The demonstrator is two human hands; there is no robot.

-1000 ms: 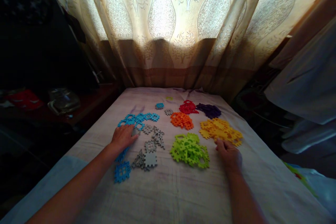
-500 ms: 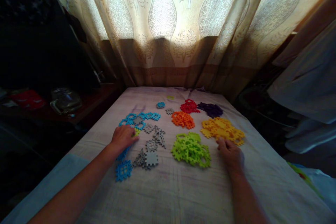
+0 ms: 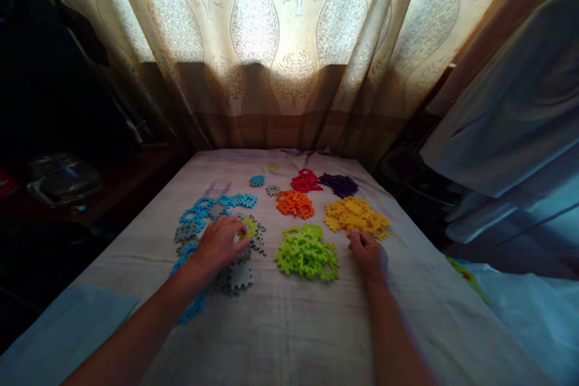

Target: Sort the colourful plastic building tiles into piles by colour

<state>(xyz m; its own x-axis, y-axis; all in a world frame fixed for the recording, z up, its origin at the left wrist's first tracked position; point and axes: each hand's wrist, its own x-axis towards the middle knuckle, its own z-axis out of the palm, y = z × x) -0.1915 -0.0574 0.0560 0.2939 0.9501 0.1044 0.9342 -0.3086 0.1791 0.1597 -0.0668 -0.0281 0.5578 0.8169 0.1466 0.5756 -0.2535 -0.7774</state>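
My left hand (image 3: 222, 241) pinches a lime green interlocking toy piece (image 3: 248, 228) above the grey pieces (image 3: 241, 274). Blue pieces (image 3: 192, 213) lie beyond and to the left of that hand, some hidden under the wrist. At the near edge of the yellow pile (image 3: 356, 216) rests my right hand (image 3: 368, 253), its fingers curled together; whether they hold a piece cannot be made out. Between the hands is a heap of lime green pieces (image 3: 307, 253).
Orange pieces (image 3: 295, 204), red pieces (image 3: 306, 181) and dark purple pieces (image 3: 338, 185) form piles farther back on the cloth-covered surface (image 3: 280, 325). A lone blue piece (image 3: 257, 181) and a green one (image 3: 274, 166) lie near the far edge. A curtain (image 3: 253, 90) hangs behind.
My left hand has moved right, from the blue pieces to over the grey ones, carrying the green piece. The right hand stays by the yellow pile. The view has turned slightly right.
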